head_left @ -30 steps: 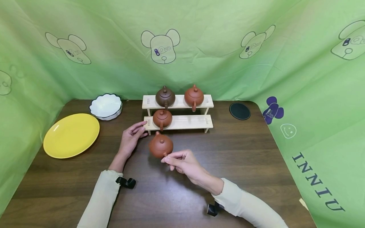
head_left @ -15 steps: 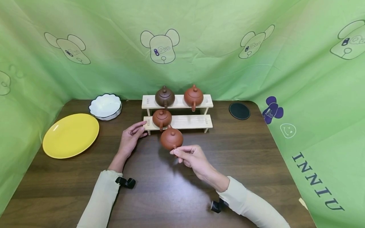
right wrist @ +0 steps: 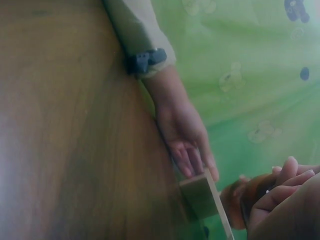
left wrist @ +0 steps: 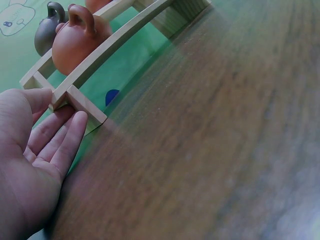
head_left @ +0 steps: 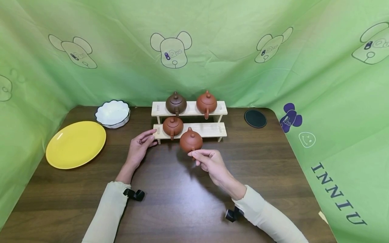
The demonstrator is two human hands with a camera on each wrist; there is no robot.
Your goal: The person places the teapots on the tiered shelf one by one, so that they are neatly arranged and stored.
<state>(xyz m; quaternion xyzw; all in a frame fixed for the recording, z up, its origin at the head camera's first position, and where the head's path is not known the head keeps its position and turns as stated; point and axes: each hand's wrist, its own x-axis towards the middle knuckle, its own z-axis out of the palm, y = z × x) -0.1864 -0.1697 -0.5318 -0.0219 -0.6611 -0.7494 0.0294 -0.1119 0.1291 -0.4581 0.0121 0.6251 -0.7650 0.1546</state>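
My right hand (head_left: 212,165) pinches the handle of a reddish-brown clay teapot (head_left: 190,141) between thumb and fingers. This teapot is raised, just in front of the lower tier of a pale wooden stand (head_left: 209,130), which it overlaps in the head view. With thumb on top and fingers underneath, my left hand (left wrist: 35,155) holds the left end of that tier. Beside it on the lower tier sits another reddish teapot (head_left: 173,126), handle toward me. A dark brown teapot (head_left: 176,104) and a reddish one (head_left: 206,102) stand on the upper tier.
Left on the dark wood table (head_left: 170,209) lie a yellow oval plate (head_left: 76,145) and, behind it, a white scalloped bowl (head_left: 112,113). A round black coaster (head_left: 255,118) lies at the back right. Green printed cloth (head_left: 225,50) hangs around the table.
My right hand has carried the teapot rightward and away from me, from in front of the lower left teapot to the tier's middle. The left hand stays on the stand.
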